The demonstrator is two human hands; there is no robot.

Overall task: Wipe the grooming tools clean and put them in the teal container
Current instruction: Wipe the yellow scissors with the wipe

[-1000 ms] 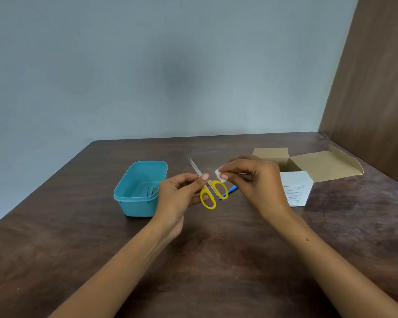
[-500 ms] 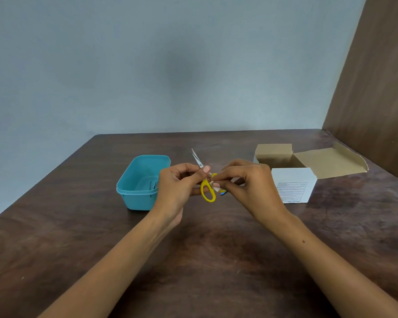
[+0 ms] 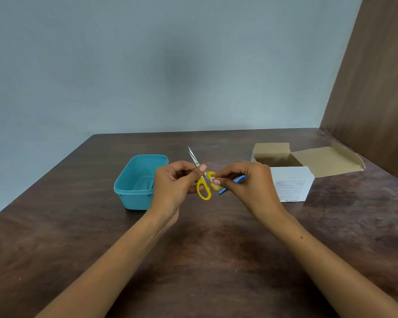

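The small scissors (image 3: 199, 177), with yellow loop handles and thin steel blades pointing up and away, are held in the air above the table (image 3: 78, 226), between the two hands and just right of the teal container (image 3: 133, 182). The left hand (image 3: 172, 184) pinches them near the pivot, thumb on top and fingers curled beneath. The right hand (image 3: 246, 184) pinches a small white wipe (image 3: 213, 179) at its fingertips and presses it against the nearer yellow loop. The step in hand looks like wiping the handles; the scissors have yet to go into the container.

The likeliest trouble is the narrow hold. With only a pinch at the pivot, a firm rub on the loop could twist the scissors round or lever them out of the left hand, dropping them on the table. The blades appear closed, but pressure on one loop alone could spread them, and the sharp tips stand close to the left fingers. The wipe is tiny, so it could slip off or leave parts uncleaned.

A blue tool (image 3: 232, 185) lies partly hidden behind the right hand; a careless sweep could knock it. Farther right sit a white box (image 3: 290, 184) and an opened cardboard box (image 3: 317, 160), both well apart from the container.
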